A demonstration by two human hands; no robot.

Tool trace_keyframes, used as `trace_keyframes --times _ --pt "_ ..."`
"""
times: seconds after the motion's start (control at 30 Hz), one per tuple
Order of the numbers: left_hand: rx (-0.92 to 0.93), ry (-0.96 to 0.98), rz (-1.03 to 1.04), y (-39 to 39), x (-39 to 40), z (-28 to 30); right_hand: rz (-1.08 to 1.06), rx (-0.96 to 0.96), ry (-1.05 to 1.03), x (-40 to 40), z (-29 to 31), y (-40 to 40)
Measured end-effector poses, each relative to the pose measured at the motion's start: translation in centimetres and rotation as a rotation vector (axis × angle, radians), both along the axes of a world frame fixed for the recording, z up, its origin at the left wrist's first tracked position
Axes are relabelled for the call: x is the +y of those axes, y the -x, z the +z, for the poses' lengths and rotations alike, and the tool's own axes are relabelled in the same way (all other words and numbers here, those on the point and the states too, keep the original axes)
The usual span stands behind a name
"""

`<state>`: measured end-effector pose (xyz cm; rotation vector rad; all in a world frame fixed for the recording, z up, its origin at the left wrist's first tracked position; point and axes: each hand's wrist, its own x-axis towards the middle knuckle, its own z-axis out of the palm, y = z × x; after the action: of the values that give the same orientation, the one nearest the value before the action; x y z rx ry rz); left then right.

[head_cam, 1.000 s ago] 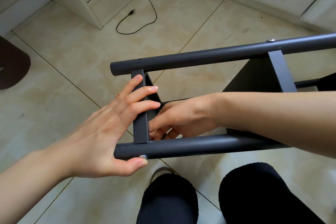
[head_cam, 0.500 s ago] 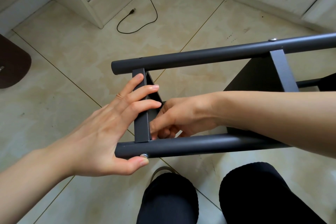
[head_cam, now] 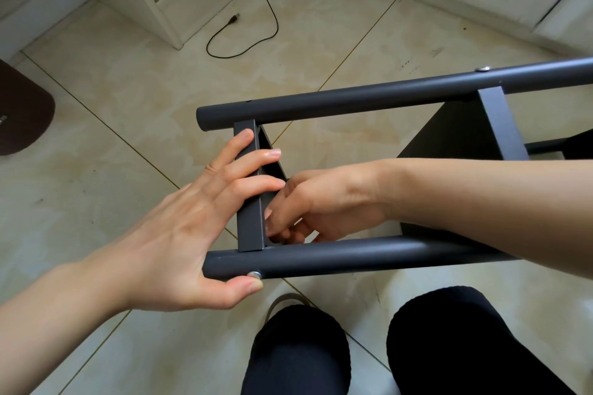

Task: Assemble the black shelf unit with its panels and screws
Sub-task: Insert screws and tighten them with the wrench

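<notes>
A single head-worn, wide-angle view is given, aimed forward and steeply down from close above. The left hand point(head_cam: 179, 228) and right hand point(head_cam: 321, 205) are centred, fingertips meeting mid-frame; the tiled floor point(head_cam: 128, 99) is seen beyond the fingers.

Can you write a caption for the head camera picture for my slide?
Left hand steadies the end panel and near tube while right hand reaches behind the panel.

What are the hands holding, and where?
The left hand holds the end panel edge, thumb at the screw. The right hand curls behind it; contents unclear.
</notes>
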<state>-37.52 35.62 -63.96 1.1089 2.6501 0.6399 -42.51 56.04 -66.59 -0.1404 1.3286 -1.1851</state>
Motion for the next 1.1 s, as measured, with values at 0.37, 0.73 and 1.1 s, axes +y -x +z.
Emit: trace_keyframes --times 0.37,0.73,1.1 --pt "-0.009 -0.009 0.003 0.12 0.02 -0.13 0.053 0.094 -0.082 -0.12 -0.21 0.07" --pt "0.001 -0.016 -0.006 0.16 -0.05 -0.27 0.042 0.072 -0.083 -0.22 -0.35 0.1" --pt "-0.007 -0.019 -0.001 0.19 0.0 -0.26 0.013 -0.022 -0.042 -0.08 -0.28 0.15"
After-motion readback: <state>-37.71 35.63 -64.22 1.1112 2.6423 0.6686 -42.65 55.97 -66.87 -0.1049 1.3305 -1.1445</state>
